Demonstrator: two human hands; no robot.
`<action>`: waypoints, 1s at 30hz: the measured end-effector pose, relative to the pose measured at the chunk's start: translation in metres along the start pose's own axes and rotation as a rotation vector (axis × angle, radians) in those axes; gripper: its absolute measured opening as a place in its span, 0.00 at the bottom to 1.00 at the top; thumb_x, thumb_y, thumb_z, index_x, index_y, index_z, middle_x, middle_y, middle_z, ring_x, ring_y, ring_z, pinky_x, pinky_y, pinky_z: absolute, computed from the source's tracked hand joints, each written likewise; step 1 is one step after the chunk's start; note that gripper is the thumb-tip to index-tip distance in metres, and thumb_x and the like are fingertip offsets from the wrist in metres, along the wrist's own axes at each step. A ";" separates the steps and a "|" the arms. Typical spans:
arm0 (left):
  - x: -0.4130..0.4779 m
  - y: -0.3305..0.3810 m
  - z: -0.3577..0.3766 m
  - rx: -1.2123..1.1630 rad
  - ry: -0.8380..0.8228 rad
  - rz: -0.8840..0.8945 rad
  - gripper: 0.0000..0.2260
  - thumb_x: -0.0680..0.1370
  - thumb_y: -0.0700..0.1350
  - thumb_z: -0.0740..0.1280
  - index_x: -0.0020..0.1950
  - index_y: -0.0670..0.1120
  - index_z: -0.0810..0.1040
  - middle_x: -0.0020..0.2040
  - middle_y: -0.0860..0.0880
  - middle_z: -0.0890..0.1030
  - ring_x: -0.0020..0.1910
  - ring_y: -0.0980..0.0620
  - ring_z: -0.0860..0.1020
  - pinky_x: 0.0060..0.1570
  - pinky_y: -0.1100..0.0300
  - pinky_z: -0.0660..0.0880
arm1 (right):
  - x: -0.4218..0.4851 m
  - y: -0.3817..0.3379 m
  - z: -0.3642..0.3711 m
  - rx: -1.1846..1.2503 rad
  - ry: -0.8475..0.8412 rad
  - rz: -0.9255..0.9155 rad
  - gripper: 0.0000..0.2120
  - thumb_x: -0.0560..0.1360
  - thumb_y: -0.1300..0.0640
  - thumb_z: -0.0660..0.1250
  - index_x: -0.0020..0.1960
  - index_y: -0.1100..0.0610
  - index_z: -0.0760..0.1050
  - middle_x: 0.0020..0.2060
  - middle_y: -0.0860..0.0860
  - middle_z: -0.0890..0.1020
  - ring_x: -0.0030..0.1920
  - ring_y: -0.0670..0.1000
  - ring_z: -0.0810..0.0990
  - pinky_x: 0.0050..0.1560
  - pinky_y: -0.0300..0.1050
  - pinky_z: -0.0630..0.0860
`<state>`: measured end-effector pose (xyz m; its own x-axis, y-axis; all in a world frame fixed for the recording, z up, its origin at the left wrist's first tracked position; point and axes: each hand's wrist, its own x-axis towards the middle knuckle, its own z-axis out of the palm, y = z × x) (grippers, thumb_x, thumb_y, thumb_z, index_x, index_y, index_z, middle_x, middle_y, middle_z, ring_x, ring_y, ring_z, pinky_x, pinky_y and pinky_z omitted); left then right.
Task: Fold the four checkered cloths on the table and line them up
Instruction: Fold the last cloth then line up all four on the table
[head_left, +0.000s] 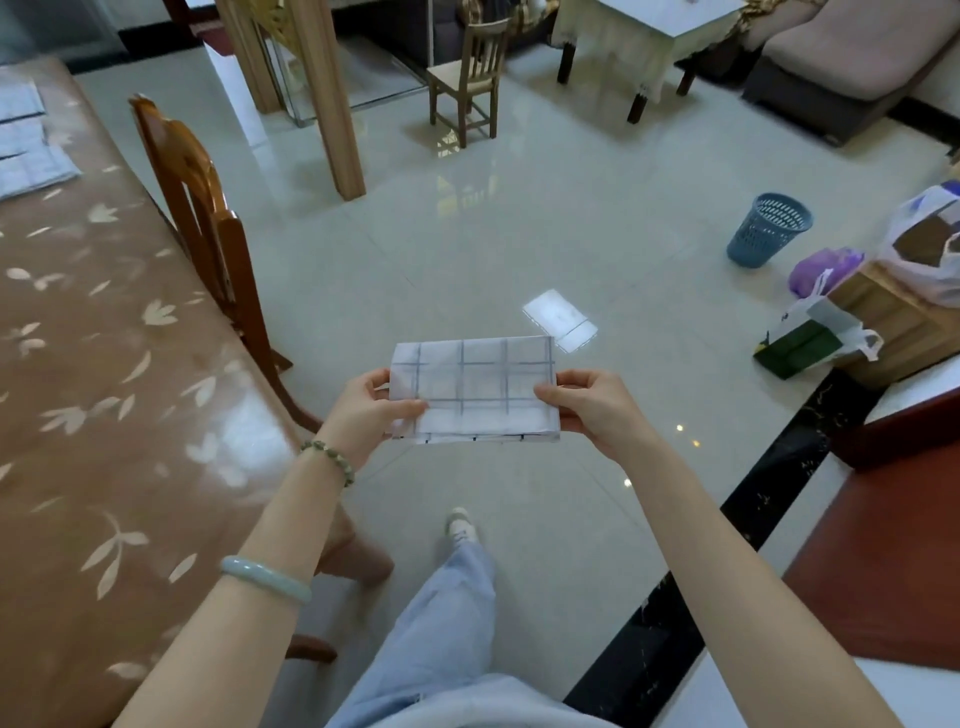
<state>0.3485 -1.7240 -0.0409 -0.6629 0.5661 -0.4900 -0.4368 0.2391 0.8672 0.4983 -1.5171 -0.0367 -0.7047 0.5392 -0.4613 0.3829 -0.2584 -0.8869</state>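
A white checkered cloth (475, 389) with grey-blue lines is folded into a small rectangle and held flat in the air over the floor, to the right of the table. My left hand (371, 410) pinches its left edge and my right hand (587, 405) pinches its right edge. Three other folded checkered cloths (23, 140) lie one behind another at the far left end of the brown flowered table (104, 364), partly cut off by the frame edge.
A wooden chair (208, 228) stands against the table's right side. On the tiled floor are a blue basket (769, 228), bags and a box (883, 312) at right. A small chair (467, 78) and another table stand far back.
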 end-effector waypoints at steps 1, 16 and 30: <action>0.016 0.006 0.000 -0.006 0.008 0.010 0.18 0.64 0.33 0.74 0.51 0.43 0.78 0.49 0.40 0.83 0.45 0.44 0.81 0.52 0.45 0.77 | 0.017 -0.007 -0.001 -0.005 -0.005 0.001 0.04 0.72 0.66 0.70 0.47 0.64 0.78 0.40 0.56 0.83 0.36 0.52 0.83 0.41 0.45 0.83; 0.188 0.113 -0.046 -0.046 0.290 0.071 0.18 0.69 0.28 0.71 0.58 0.37 0.76 0.52 0.37 0.82 0.48 0.41 0.81 0.45 0.57 0.81 | 0.253 -0.139 0.049 -0.173 -0.271 0.018 0.05 0.74 0.64 0.69 0.49 0.63 0.79 0.42 0.57 0.84 0.41 0.54 0.83 0.47 0.49 0.82; 0.352 0.207 -0.112 -0.116 0.543 0.066 0.18 0.70 0.33 0.73 0.58 0.40 0.77 0.52 0.41 0.83 0.51 0.43 0.82 0.54 0.47 0.79 | 0.487 -0.248 0.143 -0.283 -0.527 -0.006 0.07 0.75 0.64 0.68 0.51 0.66 0.78 0.44 0.60 0.83 0.43 0.56 0.83 0.46 0.47 0.82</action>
<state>-0.0435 -1.5637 -0.0438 -0.8957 0.0824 -0.4370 -0.4275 0.1107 0.8972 -0.0255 -1.3051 -0.0450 -0.8811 0.0504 -0.4702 0.4710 0.0057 -0.8821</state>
